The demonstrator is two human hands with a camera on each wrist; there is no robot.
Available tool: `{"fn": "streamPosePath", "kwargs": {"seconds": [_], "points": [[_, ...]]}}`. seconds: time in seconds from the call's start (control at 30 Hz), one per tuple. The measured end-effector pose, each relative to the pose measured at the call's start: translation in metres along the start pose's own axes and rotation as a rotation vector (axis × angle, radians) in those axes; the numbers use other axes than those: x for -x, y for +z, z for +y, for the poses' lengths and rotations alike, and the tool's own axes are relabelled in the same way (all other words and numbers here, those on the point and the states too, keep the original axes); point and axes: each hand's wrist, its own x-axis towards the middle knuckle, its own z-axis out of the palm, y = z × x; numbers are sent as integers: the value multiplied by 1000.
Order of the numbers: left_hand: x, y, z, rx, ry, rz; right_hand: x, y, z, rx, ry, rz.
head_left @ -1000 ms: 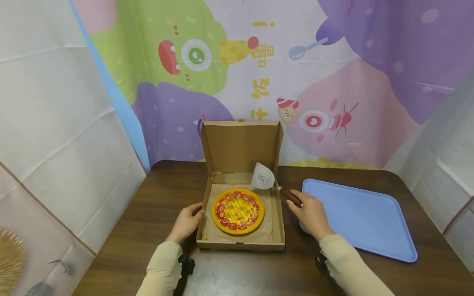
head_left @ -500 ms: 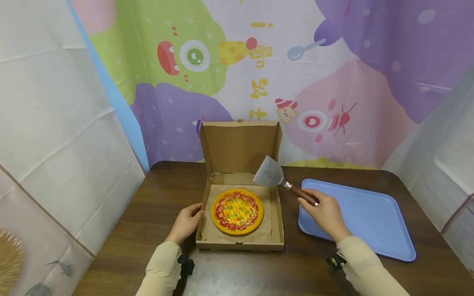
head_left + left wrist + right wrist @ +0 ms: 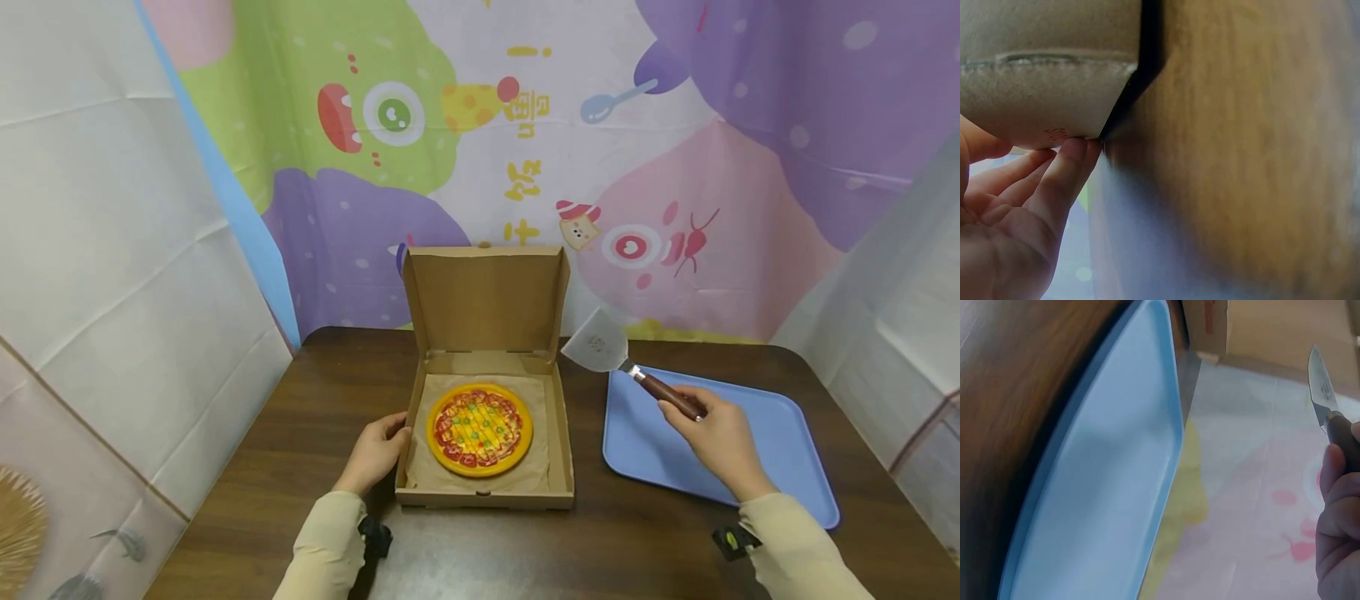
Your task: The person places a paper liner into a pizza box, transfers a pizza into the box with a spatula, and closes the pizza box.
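My right hand (image 3: pixel 716 429) grips the brown wooden handle of a pizza spatula (image 3: pixel 597 342), held raised over the tray's left part. The metal blade points up and left, just right of the box; in the right wrist view the blade (image 3: pixel 1321 384) appears nearly edge-on. My left hand (image 3: pixel 378 450) holds the left side wall of an open cardboard pizza box (image 3: pixel 483 498). In the left wrist view, fingertips (image 3: pixel 1072 147) touch the box near its bottom edge, with the thumb higher up. A round toy-like pizza (image 3: pixel 480 429) with a yellow crust lies on brown paper inside.
A light blue tray (image 3: pixel 787 467) lies right of the box on the dark wooden table (image 3: pixel 300 442). The box lid (image 3: pixel 487 300) stands upright at the back. Behind the table hangs a cartoon-printed curtain (image 3: pixel 675 167).
My right hand has moved right with the spatula, bringing the blade from over the box's back right corner to outside it. The left hand, box and pizza have stayed put.
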Motion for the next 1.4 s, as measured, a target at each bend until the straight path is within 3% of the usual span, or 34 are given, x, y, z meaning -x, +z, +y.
{"fn": "streamPosePath", "kwargs": {"seconds": [0.47, 0.67, 1.1, 1.4], "points": [[1, -1, 1, 5, 0, -4, 9, -45, 43, 92, 74, 49], [0, 0, 0, 15, -4, -5, 18, -60, 71, 149, 87, 40], [1, 0, 1, 14, 0, -5, 41, -68, 125, 175, 161, -79], [0, 0, 1, 26, 1, -7, 43, -69, 141, 217, 186, -141]]}}
